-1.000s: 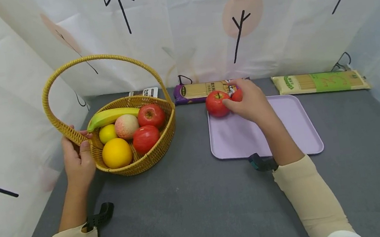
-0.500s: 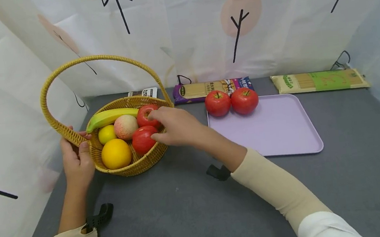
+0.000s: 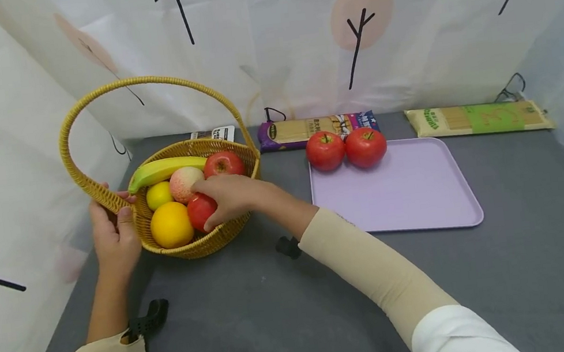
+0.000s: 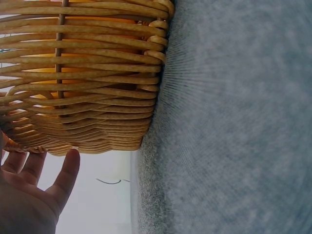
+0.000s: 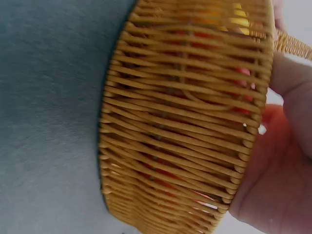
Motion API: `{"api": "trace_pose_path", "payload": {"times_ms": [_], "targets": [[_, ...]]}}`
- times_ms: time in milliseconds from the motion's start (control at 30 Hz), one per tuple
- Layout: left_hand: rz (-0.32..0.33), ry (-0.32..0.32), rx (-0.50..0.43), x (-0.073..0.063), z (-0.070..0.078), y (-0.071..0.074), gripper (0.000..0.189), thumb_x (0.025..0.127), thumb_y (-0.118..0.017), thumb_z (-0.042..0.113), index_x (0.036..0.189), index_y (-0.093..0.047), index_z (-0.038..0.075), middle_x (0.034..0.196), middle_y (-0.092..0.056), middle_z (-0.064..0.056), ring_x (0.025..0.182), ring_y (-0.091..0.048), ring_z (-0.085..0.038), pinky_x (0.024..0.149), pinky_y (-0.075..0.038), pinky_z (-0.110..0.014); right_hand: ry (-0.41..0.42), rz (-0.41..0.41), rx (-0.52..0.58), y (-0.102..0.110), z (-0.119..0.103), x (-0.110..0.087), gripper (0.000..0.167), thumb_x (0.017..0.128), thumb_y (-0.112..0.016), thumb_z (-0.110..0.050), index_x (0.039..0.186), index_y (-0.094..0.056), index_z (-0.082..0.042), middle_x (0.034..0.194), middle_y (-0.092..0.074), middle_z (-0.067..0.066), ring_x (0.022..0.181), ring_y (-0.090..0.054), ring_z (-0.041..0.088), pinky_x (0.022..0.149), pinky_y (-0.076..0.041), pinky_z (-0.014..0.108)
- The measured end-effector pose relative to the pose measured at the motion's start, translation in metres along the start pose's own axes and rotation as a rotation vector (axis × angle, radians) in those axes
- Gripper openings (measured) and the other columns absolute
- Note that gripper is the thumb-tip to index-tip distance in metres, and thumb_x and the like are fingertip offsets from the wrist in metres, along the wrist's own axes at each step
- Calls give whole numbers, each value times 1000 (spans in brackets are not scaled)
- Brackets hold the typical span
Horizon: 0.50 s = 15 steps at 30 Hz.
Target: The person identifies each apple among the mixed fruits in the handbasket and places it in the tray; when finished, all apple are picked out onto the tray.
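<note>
At the left stands a yellow wicker basket (image 3: 216, 242) with a tall arched handle (image 3: 146, 82). My left hand (image 3: 118, 241) holds its left side where the handle meets the rim, thumb in front. In the left wrist view, fingers (image 4: 66, 175) reach up to the woven rim. Inside the basket, my right hand (image 3: 234, 196) grips a red apple (image 3: 199, 210), thumb on the near side and fingers over the top. Around it lie another red apple (image 3: 224, 164), a peach (image 3: 184, 182), an orange (image 3: 171, 224), a yellow lemon-like fruit (image 3: 159, 196) and a banana (image 3: 166, 170).
A lilac tray (image 3: 400, 203) lies right of the basket, with two red apples (image 3: 325, 151) side by side at its far left corner. Behind are a purple noodle packet (image 3: 303, 132) and a green noodle packet (image 3: 481, 118), near the fabric backdrop (image 3: 298, 40).
My right hand has let go of an apple on the tray, moved left into the basket and taken hold of the nearer red apple. My left hand stays on the basket.
</note>
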<state>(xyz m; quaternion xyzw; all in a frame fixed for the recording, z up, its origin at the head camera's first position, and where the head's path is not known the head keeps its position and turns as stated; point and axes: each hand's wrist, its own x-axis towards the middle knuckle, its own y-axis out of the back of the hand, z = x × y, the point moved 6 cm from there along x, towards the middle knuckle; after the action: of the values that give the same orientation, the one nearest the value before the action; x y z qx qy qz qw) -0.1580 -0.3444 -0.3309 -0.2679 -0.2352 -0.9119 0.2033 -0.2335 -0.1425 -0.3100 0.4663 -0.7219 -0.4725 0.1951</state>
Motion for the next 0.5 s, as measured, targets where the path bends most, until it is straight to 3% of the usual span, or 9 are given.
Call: {"api": "trace_pose_path", "payload": {"times_ms": [100, 200, 367, 500], "targets": [[-7, 12, 6, -1, -1, -1, 49, 105, -42, -1, 152, -30, 4, 123, -52, -3, 113, -53, -12, 103, -41, -22, -14, -94, 70, -1, 2, 4, 75, 88, -77, -33, 149, -38, -12, 134, -52, 4, 118, -49, 17, 101, -42, 30], [-4, 25, -2, -3, -2, 0, 50, 104, -41, -3, 152, -29, 3, 122, -51, -3, 112, -53, -12, 104, -40, -22, 3, -110, 141, -2, 4, 6, 78, 86, -80, -29, 149, -37, -10, 136, -50, 5, 118, -49, 17, 99, -43, 29], [-14, 23, -3, 0, -2, 0, 50, 105, -41, -3, 153, -29, 4, 123, -51, -8, 114, -53, -13, 105, -40, -23, 60, -13, 256, 1, 10, 5, 78, 83, -81, -28, 146, -40, -10, 135, -50, 4, 115, -50, 15, 94, -46, 26], [-17, 25, 7, 1, -1, 1, 51, 105, -41, -2, 153, -29, 6, 125, -51, -13, 114, -53, -13, 104, -40, -22, 50, 72, 402, 4, 14, 1, 76, 85, -77, -39, 146, -39, -13, 132, -50, 2, 114, -51, 14, 91, -48, 26]]}}
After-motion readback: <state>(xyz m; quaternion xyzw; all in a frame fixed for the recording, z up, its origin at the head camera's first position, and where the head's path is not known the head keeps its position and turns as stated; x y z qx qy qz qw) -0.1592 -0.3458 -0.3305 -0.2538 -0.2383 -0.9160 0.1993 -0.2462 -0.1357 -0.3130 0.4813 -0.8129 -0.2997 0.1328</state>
